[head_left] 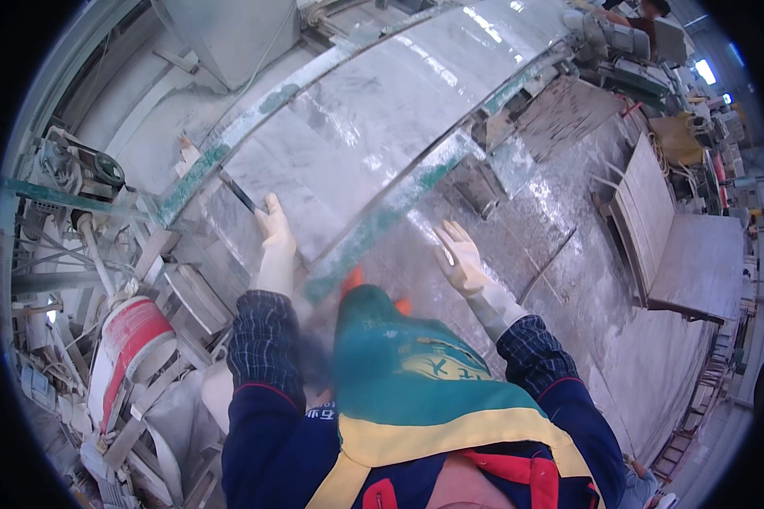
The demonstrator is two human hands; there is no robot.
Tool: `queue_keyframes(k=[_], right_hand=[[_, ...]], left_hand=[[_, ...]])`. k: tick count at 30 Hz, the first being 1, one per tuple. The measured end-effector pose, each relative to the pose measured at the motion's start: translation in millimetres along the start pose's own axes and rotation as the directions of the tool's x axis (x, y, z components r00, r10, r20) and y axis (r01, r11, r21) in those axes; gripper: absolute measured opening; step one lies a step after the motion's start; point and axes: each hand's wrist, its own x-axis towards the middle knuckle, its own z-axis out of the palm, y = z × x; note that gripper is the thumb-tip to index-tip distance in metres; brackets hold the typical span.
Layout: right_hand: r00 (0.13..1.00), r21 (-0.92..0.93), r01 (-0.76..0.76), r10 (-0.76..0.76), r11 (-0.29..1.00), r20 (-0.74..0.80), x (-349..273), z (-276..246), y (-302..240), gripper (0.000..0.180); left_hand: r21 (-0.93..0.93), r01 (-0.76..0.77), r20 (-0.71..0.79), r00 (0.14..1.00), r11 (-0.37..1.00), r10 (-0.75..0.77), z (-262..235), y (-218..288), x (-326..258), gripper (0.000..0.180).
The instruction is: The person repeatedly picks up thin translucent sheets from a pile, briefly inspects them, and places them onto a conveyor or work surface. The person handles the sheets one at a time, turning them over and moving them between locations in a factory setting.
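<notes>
My left hand (275, 227), in a cream rubber glove, is at the near end of a long machine bed (348, 127) with a wet grey surface. Its fingers look closed at the end of a narrow dark strip (239, 192) that slants across the bed's end; part of the grip is hidden. My right hand (462, 261), gloved the same way, is held up in the air to the right of the bed's green-painted side rail (373, 222). Its fingers are stretched out and nothing is in them. A green apron (399, 356) with a yellow border hangs before me.
A red and white drum-shaped thing (132, 343) and loose boards (197, 299) are on the left. A metal bracket (471, 188) sits by the right rail. Farther right stand brown panels (645, 204) and a brown table-like board (696, 263). Another person (645, 24) is at the far end.
</notes>
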Motion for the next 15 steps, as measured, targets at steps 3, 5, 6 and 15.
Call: queue_keyframes(k=[3, 5, 6, 15], right_hand=[[0.981, -0.027, 0.181, -0.182, 0.983, -0.072, 49.9, -13.2, -22.0, 0.053], [0.912, -0.127, 0.378, -0.393, 0.917, -0.117, 114.3, -14.1, -41.0, 0.049], [0.890, -0.117, 0.444, -0.452, 0.888, -0.055, 147.9, -13.3, -50.9, 0.046], [0.773, -0.014, 0.612, -0.602, 0.791, -0.198, 386.0, 54.0, -138.9, 0.038]], left_hand=[[-0.055, 0.077, 0.003, 0.997, 0.996, -0.077, 2.9, 0.8, -4.1, 0.071], [-0.080, 0.077, -0.008, 0.997, 0.994, -0.078, 4.1, -1.7, -4.2, 0.071], [-0.096, 0.106, 0.005, 0.994, 0.990, -0.106, 5.0, -2.7, -3.8, 0.073], [-0.017, 0.199, -0.005, 0.980, 0.980, -0.199, -1.6, 6.2, -15.2, 0.076]])
